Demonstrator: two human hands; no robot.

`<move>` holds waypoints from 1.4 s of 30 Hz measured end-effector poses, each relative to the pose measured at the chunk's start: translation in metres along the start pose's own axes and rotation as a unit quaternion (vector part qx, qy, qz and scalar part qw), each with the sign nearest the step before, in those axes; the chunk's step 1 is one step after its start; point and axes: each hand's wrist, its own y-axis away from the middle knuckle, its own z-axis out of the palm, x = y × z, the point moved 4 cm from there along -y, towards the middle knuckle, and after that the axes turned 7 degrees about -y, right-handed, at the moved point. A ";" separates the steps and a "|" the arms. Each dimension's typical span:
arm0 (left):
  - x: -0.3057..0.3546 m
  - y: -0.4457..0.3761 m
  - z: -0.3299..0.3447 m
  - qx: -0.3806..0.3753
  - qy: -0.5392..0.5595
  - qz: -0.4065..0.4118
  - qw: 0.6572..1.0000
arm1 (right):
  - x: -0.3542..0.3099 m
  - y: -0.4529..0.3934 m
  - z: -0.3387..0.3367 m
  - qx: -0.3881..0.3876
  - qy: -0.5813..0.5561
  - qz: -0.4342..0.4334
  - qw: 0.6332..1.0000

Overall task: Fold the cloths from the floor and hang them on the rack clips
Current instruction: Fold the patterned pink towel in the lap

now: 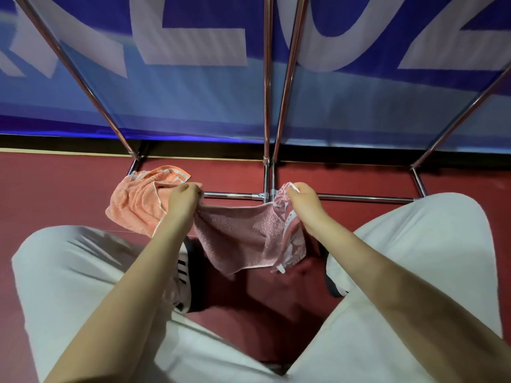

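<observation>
Pink towel soft, limp, sags between grips; your left hand, right hand pinch top corners; keep hold there.

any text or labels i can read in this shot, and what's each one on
Blue banner behind the rack: big white letters, cropped by the frame and seen at a steep angle; only fragments show, no whole word can be read.
Orange cloth on the floor: woven strip along its edge, too small to read.
Pink cloth, held by the left hand and right hand: patterned border, blurred, no readable text.
</observation>
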 end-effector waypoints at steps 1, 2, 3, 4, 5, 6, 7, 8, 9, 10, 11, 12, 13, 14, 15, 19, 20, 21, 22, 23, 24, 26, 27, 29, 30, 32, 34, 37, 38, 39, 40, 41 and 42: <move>-0.002 0.001 0.003 -0.009 0.016 -0.001 1.000 | -0.001 0.000 0.000 0.005 -0.010 0.000 1.000; -0.005 0.001 0.005 -0.015 0.030 -0.001 0.999 | -0.003 0.000 -0.001 0.015 -0.019 -0.003 1.000; -0.006 0.001 0.007 -0.021 0.035 -0.002 0.999 | -0.004 0.000 -0.001 0.027 -0.025 -0.007 0.999; -0.008 0.002 0.007 -0.028 0.035 -0.002 0.999 | -0.006 0.000 -0.001 0.038 -0.033 -0.013 0.999; -0.010 0.002 0.008 -0.032 0.035 -0.003 0.999 | -0.008 0.000 -0.002 0.047 -0.046 -0.023 0.998; -0.010 0.002 0.007 -0.032 0.039 0.000 0.999 | -0.010 0.000 -0.002 0.052 -0.058 -0.034 0.996; -0.010 0.003 0.007 -0.031 0.041 0.003 0.999 | -0.012 0.000 -0.002 0.050 -0.068 -0.042 0.996; -0.010 0.004 0.006 -0.027 0.044 0.005 0.999 | -0.014 -0.001 -0.001 0.041 -0.074 -0.045 0.995; -0.010 0.005 0.005 -0.021 0.046 0.004 0.999 | -0.015 -0.001 0.001 0.029 -0.079 -0.047 0.995; -0.010 0.004 0.004 -0.013 0.052 0.004 0.999 | -0.015 -0.002 0.002 0.020 -0.085 -0.046 0.995; -0.010 0.004 0.001 -0.007 0.059 0.002 0.998 | -0.015 -0.002 0.004 0.013 -0.093 -0.041 0.995; -0.011 0.003 -0.001 -0.001 0.059 0.004 0.998 | -0.015 -0.001 0.005 0.008 -0.103 -0.037 0.994; -0.010 0.003 -0.004 0.005 0.054 0.003 0.999 | -0.015 -0.001 0.005 0.005 -0.113 -0.034 0.993; -0.011 0.001 -0.006 0.012 0.052 -0.001 0.999 | -0.016 0.000 0.005 -0.001 -0.124 -0.035 0.992; -0.011 0.001 -0.009 0.016 0.054 -0.010 0.998 | -0.018 0.000 0.006 -0.009 -0.134 -0.034 0.990; -0.017 0.000 -0.010 -0.002 0.085 -0.054 0.995 | -0.024 0.008 0.013 -0.091 -0.223 -0.014 0.970; -0.017 0.002 -0.009 -0.003 0.093 -0.056 0.994 | -0.025 0.010 0.015 -0.117 -0.240 -0.016 0.964; -0.015 0.005 -0.009 -0.003 0.100 -0.052 0.994 | -0.026 0.013 0.017 -0.134 -0.241 -0.021 0.961; -0.011 0.008 -0.008 -0.003 0.110 -0.043 0.993 | -0.028 0.014 0.019 -0.144 -0.230 -0.031 0.962; -0.008 0.011 -0.008 -0.005 0.118 -0.034 0.992 | -0.029 0.015 0.021 -0.143 -0.203 -0.046 0.968; -0.003 0.015 -0.007 -0.007 0.129 -0.024 0.991 | -0.030 0.017 0.022 -0.137 -0.173 -0.064 0.973; 0.005 0.023 -0.004 -0.020 0.149 0.000 0.989 | -0.034 0.019 0.024 -0.123 -0.118 -0.097 0.981; 0.008 0.026 -0.002 -0.028 0.156 0.009 0.987 | -0.036 0.021 0.025 -0.121 -0.099 -0.109 0.982; 0.014 0.033 0.002 -0.041 0.165 0.017 0.985 | -0.038 0.022 0.028 -0.130 -0.081 -0.122 0.981; 0.016 0.035 0.004 -0.047 0.172 0.015 0.984 | -0.039 0.023 0.029 -0.140 -0.078 -0.124 0.979; 0.019 0.039 0.007 -0.066 0.184 0.009 0.981 | -0.039 0.024 0.031 -0.164 -0.066 -0.125 0.976; 0.021 0.040 0.011 -0.091 0.185 0.014 0.978 | -0.041 0.026 0.031 -0.175 -0.046 -0.135 0.974; 0.023 0.043 0.014 -0.106 0.198 0.017 0.974 | -0.043 0.028 0.030 -0.180 -0.028 -0.146 0.972; 0.024 0.044 0.015 -0.106 0.208 0.013 0.972 | -0.044 0.029 0.030 -0.181 -0.024 -0.150 0.972; 0.025 0.045 0.016 -0.105 0.215 0.009 0.971 | -0.044 0.029 0.030 -0.179 -0.018 -0.155 0.971; 0.026 0.045 0.017 -0.106 0.221 0.006 0.970 | -0.046 0.030 0.030 -0.174 -0.005 -0.163 0.971; 0.027 0.045 0.018 -0.108 0.225 0.003 0.968 | -0.047 0.030 0.028 -0.167 0.019 -0.176 0.970; 0.027 0.045 0.018 -0.112 0.228 0.002 0.967 | -0.049 0.031 0.026 -0.157 0.055 -0.199 0.966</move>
